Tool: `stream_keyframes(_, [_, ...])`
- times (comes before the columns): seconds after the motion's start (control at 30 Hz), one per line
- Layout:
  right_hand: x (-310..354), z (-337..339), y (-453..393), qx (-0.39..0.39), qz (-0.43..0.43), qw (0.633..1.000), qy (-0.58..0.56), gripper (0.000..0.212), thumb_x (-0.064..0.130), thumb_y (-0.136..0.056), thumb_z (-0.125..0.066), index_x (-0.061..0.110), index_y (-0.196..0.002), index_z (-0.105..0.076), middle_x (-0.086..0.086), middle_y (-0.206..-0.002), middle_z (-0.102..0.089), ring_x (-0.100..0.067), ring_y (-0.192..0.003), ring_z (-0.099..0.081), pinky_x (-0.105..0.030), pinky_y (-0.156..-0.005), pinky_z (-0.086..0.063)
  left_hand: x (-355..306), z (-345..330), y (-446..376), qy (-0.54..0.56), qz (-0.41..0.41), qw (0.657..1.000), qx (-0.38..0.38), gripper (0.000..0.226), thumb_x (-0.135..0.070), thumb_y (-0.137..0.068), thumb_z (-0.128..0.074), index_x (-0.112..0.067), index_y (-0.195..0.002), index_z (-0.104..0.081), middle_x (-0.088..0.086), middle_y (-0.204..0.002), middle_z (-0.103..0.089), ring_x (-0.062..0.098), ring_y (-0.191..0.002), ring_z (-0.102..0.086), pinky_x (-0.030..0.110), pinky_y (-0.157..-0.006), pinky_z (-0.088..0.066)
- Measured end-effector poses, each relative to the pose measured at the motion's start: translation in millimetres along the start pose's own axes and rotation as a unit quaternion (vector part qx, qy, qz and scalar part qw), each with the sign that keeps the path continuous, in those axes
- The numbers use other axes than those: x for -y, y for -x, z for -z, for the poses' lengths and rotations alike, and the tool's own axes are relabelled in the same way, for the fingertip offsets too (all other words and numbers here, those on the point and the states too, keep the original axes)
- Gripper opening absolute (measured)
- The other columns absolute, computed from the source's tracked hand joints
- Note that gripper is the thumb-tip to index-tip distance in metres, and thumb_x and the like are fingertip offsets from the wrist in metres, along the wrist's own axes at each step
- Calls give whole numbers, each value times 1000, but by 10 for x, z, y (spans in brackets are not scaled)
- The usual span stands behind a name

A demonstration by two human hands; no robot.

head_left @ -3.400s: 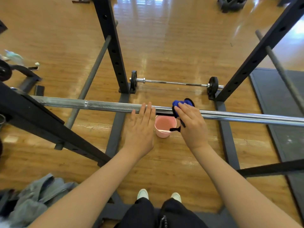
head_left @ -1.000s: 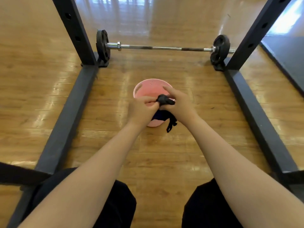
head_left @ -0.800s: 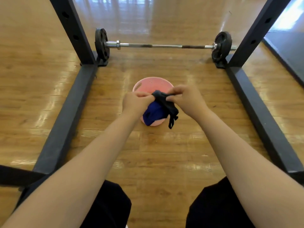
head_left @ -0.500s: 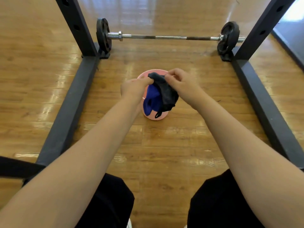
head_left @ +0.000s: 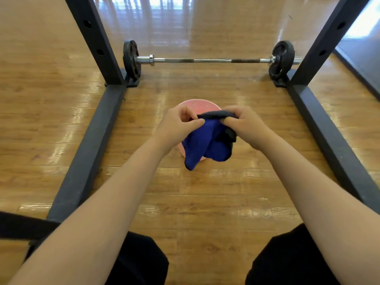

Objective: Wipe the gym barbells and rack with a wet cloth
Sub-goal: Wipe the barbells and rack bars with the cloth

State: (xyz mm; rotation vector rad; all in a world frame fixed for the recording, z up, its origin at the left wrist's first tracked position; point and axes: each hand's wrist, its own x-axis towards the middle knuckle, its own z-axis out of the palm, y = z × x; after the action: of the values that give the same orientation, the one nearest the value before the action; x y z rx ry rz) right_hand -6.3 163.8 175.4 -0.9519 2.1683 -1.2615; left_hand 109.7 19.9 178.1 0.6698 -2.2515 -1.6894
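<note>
Spread wider now, the cloth (head_left: 205, 138) stretches left-right between the left hand (head_left: 177, 125) and right hand (head_left: 243, 125) (both pinching its top edge), hanging over the pink basin (head_left: 197, 103), rack (head_left: 90, 138) rails well apart.

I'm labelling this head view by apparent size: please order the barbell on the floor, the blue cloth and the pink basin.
1. Barbell: widest, spanning both rack uprights.
2. Blue cloth, held by left hand and right hand.
3. Pink basin: unsure, since the cloth and hands hide much of it.
</note>
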Motion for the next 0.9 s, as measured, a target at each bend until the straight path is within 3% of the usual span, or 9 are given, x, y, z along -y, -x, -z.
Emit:
stream_keyframes(0.13, [-8,208,35,-24,-13,998,-56,27,-5,-87,-53,22,-90,-55,-19,-90,-64,-22,-68,-51,-30,-57,-41,34,81,-26,-113,-1,993,35,24,-9,-83,-67,-14,-105,-57,2,-86,-60,18,-82,-58,30,-76,-47])
stream_keyframes(0.23, [-8,312,76,31,2,999,-4,24,3,-86,-62,26,-86,-57,-10,-85,-66,-18,-74,-55,-30,-67,-44,66,153,-73,-233,-18,972,25,16,-18,-87,-64,-6,-96,-69,3,-90,-67,14,-89,-58,25,-75,-43])
stream_keyframes(0.3, [-5,345,80,56,-4,998,26,27,7,-79,-72,29,-88,-57,2,-79,-60,-12,-74,-54,-27,-68,-43,92,196,-107,-277,-11,961,20,25,-27,-89,-62,-4,-87,-71,5,-82,-66,12,-78,-55,24,-67,-41])
stream_keyframes(0.4, [-45,371,56,65,-28,996,59,36,5,-76,-72,30,-89,-51,3,-84,-57,-13,-70,-53,-28,-67,-44,69,247,-124,-310,2,951,13,34,-37,-89,-61,-9,-72,-67,-3,-64,-57,8,-62,-48,22,-58,-36])
stream_keyframes(0.5, [-93,398,58,25,-15,997,65,23,1,-82,-63,22,-80,-55,2,-82,-59,-14,-72,-55,-31,-68,-45,38,330,-108,-271,25,962,39,29,-37,-88,-62,-16,-69,-64,-5,-67,-58,11,-67,-52,25,-62,-41])
stream_keyframes(0.67, [-119,412,83,-49,-6,996,81,17,9,-95,-52,14,-83,-63,-5,-72,-61,-15,-63,-54,-13,-54,-44,23,449,-34,-290,58,943,150,13,-20,-86,-65,-7,-88,-66,12,-86,-66,24,-80,-60,34,-75,-48])
stream_keyframes(0.77, [-99,409,66,-89,22,993,73,11,12,-96,-52,17,-90,-59,3,-76,-58,-9,-65,-52,-10,-53,-42,5,434,-28,-279,59,951,116,8,-16,-85,-66,-8,-89,-67,11,-88,-67,24,-84,-62,32,-75,-49])
stream_keyframes(0.83, [-104,426,58,-69,18,996,57,13,13,-90,-62,18,-100,-56,5,-85,-61,-7,-74,-56,-17,-62,-47,-18,439,-45,-222,78,970,61,8,-17,-83,-69,-10,-86,-66,9,-86,-67,18,-79,-61,27,-69,-49])
stream_keyframes(0.9, [-127,421,45,-45,10,997,65,16,11,-85,-67,21,-95,-57,6,-86,-62,-6,-76,-58,-21,-63,-49,-40,445,-66,-148,113,982,-1,15,-19,-82,-71,-7,-86,-63,5,-81,-65,14,-72,-59,22,-60,-49])
